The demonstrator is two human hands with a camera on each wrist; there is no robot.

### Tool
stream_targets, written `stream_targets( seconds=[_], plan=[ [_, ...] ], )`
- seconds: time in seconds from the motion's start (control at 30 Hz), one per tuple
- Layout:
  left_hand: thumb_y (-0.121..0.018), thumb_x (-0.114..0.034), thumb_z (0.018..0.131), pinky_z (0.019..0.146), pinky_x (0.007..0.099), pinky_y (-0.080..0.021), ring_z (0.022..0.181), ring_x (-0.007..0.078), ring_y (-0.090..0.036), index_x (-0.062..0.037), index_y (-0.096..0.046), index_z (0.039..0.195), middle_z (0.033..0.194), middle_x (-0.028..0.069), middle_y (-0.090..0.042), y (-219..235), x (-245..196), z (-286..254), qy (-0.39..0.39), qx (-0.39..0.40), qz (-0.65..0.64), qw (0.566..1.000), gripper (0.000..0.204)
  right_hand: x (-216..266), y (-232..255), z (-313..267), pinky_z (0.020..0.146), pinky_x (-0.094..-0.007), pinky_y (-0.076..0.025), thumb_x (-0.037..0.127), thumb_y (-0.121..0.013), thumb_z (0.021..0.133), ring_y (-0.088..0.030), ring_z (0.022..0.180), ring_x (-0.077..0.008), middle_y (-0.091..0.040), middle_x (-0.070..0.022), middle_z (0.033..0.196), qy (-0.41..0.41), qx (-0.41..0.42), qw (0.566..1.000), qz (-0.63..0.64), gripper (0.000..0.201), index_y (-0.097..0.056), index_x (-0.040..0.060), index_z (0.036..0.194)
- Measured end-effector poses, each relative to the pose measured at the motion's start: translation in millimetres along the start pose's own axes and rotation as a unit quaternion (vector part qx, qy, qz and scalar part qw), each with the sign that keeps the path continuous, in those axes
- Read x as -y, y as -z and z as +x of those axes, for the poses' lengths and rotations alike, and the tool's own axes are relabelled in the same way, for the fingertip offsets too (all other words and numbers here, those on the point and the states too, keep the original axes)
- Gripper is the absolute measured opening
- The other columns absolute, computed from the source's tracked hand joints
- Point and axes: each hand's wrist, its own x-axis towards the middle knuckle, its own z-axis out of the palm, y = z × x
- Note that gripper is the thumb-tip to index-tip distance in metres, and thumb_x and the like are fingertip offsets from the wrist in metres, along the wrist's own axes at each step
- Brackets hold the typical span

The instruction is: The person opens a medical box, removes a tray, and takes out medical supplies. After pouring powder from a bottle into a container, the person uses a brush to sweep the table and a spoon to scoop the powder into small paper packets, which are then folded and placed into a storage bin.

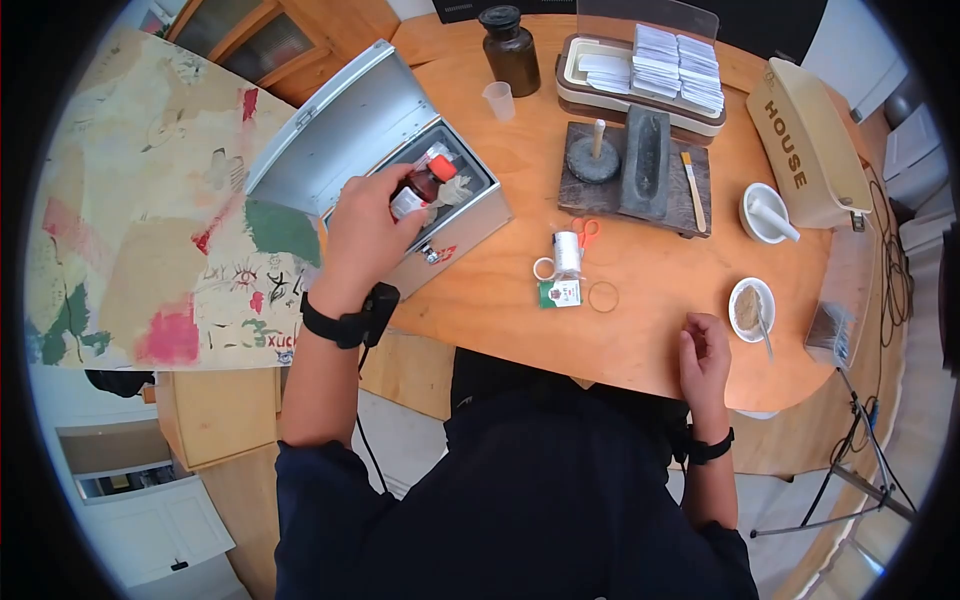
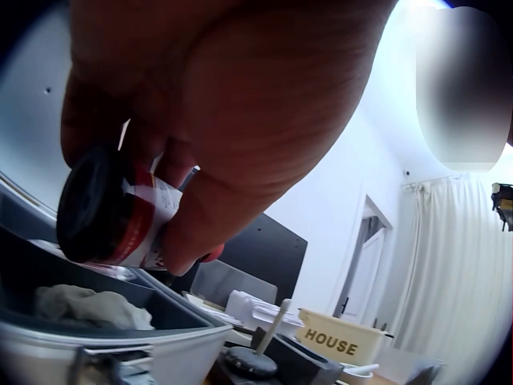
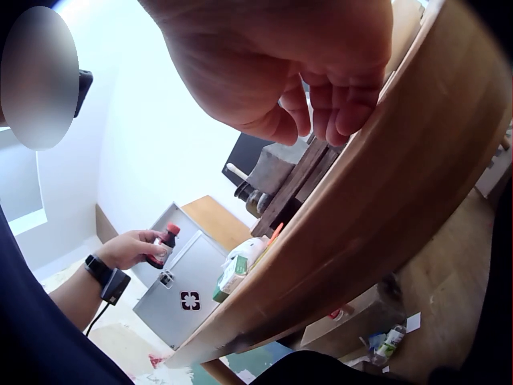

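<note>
My left hand (image 1: 362,228) grips a small dark bottle (image 1: 420,186) with a red cap and a white label. It holds the bottle tilted above an open silver metal case (image 1: 465,232), whose lid (image 1: 335,125) leans back. Inside the case, a crumpled pale cloth or glove (image 2: 92,306) shows in the left wrist view, along with some clear plastic. On the case's front is a red cross-like mark, seen dark in the right wrist view. My right hand (image 1: 706,358) rests at the table's front edge, fingers loosely curled and holding nothing. Near it stands a white bowl (image 1: 737,322) of brownish powder with a spoon.
Mid-table lie a white roll (image 1: 567,252), orange-handled scissors (image 1: 590,232), a green-and-white box (image 1: 560,293) and a rubber band (image 1: 603,296). Behind are a stone grinding set (image 1: 645,165), a brush (image 1: 694,190), a mortar (image 1: 762,228), a HOUSE bin (image 1: 810,150) and a brown jar (image 1: 512,55).
</note>
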Motion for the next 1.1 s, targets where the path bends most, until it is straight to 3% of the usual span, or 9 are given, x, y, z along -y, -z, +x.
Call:
stream_targets(
  seconds=[0.23,0.43,0.53,0.73,0.8,0.9,0.93,1.0,1.1],
  plan=[
    [-0.076,-0.013,0.078,0.093,0.0404,-0.048,0.103,0.0340,-0.060,-0.0053,-0.064,0.126,0.110,0.0161,-0.068,-7.3,11.8,1.5,0.040,0.057,0.006,0.998,0.051,-1.7,1.2,-2.4,0.072,-0.0274,-0.049,-0.002,-0.059,0.090,-0.057,0.081,-0.0173,-0.057,-0.0090,0.094,0.010,0.000,1.000,-0.019,0.018,-0.060,-0.0006,0.108],
    [-0.076,-0.011,0.077,0.092,0.0424,-0.049,0.102,0.0366,-0.060,-0.0054,-0.067,0.121,0.108,0.0160,-0.069,-19.3,18.0,3.6,-0.031,0.012,-0.017,0.999,0.046,-1.6,7.0,-7.8,0.072,-0.0274,-0.049,-0.003,-0.059,0.089,-0.057,0.080,-0.0173,-0.057,-0.0088,0.094,0.015,-0.003,1.000,-0.027,0.018,-0.060,-0.0005,0.107],
    [-0.076,-0.012,0.078,0.091,0.0425,-0.049,0.103,0.0363,-0.061,-0.0050,-0.069,0.116,0.109,0.0158,-0.069,-25.0,22.8,3.4,-0.023,0.013,-0.014,1.000,0.039,-0.4,8.7,-10.3,0.074,-0.0238,-0.047,-0.001,-0.057,0.094,-0.055,0.083,-0.0110,-0.056,-0.0046,0.095,0.003,0.011,0.999,-0.041,0.016,-0.058,0.0003,0.110],
    [-0.075,-0.013,0.080,0.090,0.0420,-0.050,0.102,0.0357,-0.062,-0.0034,-0.071,0.106,0.108,0.0143,-0.069,-29.8,25.6,-0.9,0.008,0.049,-0.016,0.999,0.028,2.4,4.4,-8.7,0.074,-0.0235,-0.047,-0.002,-0.057,0.093,-0.055,0.084,-0.0116,-0.056,-0.0049,0.095,0.017,0.011,0.998,-0.067,0.016,-0.059,0.0003,0.109],
    [-0.073,-0.012,0.081,0.090,0.0418,-0.050,0.102,0.0355,-0.062,-0.0037,-0.071,0.106,0.109,0.0142,-0.069,-30.9,30.1,1.0,0.014,0.055,-0.045,0.997,0.027,-1.0,2.5,-7.9,0.071,-0.0286,-0.049,-0.004,-0.060,0.088,-0.057,0.079,-0.0185,-0.057,-0.0102,0.092,0.042,-0.009,0.998,-0.046,0.018,-0.060,-0.0009,0.106],
    [-0.071,-0.009,0.083,0.082,0.0375,-0.053,0.092,0.0298,-0.067,-0.0038,-0.069,0.109,0.104,0.0139,-0.069,-23.0,-1.3,-5.8,-0.105,-0.087,0.045,0.990,0.026,5.8,2.6,-6.4,0.066,-0.0281,-0.048,-0.005,-0.061,0.087,-0.058,0.076,-0.0188,-0.058,-0.0109,0.095,0.039,-0.008,0.998,-0.050,0.019,-0.061,-0.0010,0.105],
    [-0.071,-0.009,0.083,0.082,0.0375,-0.053,0.092,0.0298,-0.067,-0.0038,-0.069,0.109,0.104,0.0139,-0.069,-26.6,-9.5,-12.9,-0.109,-0.082,0.037,0.990,0.026,15.6,2.5,-4.5,0.063,-0.0282,-0.048,-0.003,-0.062,0.087,-0.058,0.073,-0.0195,-0.060,-0.0110,0.094,0.041,-0.007,0.998,-0.051,0.018,-0.062,-0.0008,0.105],
    [-0.071,-0.013,0.083,0.087,0.0428,-0.051,0.099,0.0350,-0.063,-0.0044,-0.067,0.108,0.106,0.0130,-0.067,-34.3,-27.5,-29.5,-0.055,0.040,-0.119,0.991,0.027,23.5,2.5,-0.9,0.061,-0.0284,-0.048,-0.002,-0.063,0.087,-0.059,0.073,-0.0200,-0.061,-0.0110,0.093,0.033,0.018,0.997,-0.062,0.017,-0.063,-0.0008,0.104],
    [-0.070,-0.015,0.085,0.084,0.0422,-0.051,0.096,0.0343,-0.063,-0.0036,-0.065,0.111,0.102,0.0144,-0.067,-75.2,-49.8,-48.6,-0.099,0.137,-0.126,0.978,0.029,37.6,-3.7,8.2,0.060,-0.0306,-0.049,0.001,-0.065,0.088,-0.063,0.076,-0.0222,-0.062,-0.0117,0.090,0.041,0.056,0.995,-0.070,0.014,-0.063,-0.0005,0.102]
  ],
)
